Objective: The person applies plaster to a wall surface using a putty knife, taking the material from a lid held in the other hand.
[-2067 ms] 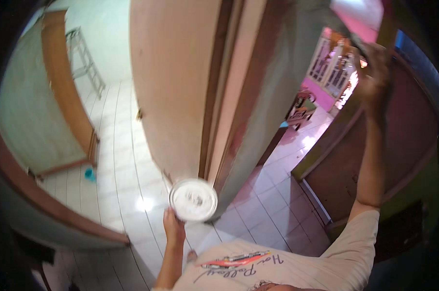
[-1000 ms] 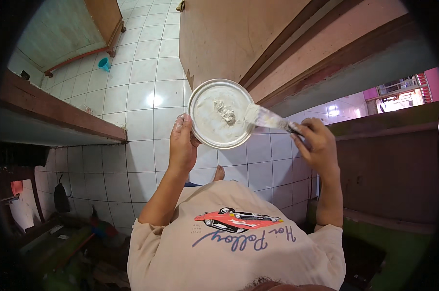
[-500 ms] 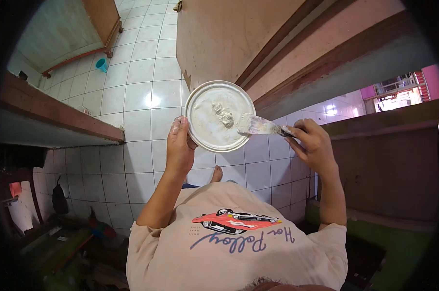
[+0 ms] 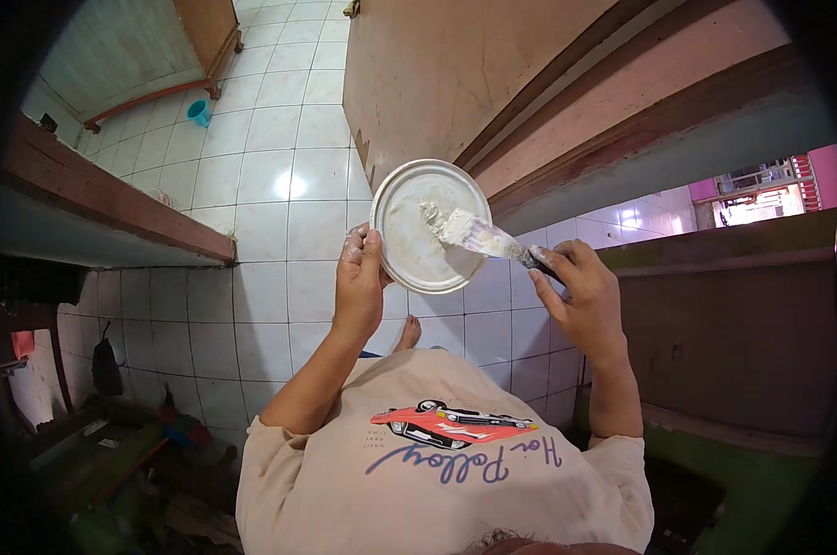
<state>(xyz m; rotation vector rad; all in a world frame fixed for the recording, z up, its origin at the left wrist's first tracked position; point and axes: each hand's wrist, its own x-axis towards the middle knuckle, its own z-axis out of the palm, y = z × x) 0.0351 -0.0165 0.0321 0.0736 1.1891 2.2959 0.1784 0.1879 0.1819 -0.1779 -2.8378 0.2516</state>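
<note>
A round white bucket lid is held up in front of me, its rim raised. My left hand grips the lid's left edge, with whitish smears on the fingers. In my right hand is a putty knife with a dark handle, its blade streaked with white. The blade's tip rests over the middle of the lid, carrying a dab of off-white paste. Beside the tip lies a lump of the same paste.
A brown wooden door stands just beyond the lid, beside a door frame. A wooden cabinet and a small teal cup are at the far left. My bare foot is on the white tiled floor.
The putty knife has moved left across the lid into the paste, and paste now sits on its tip. The lid has shifted slightly right with my left hand.
</note>
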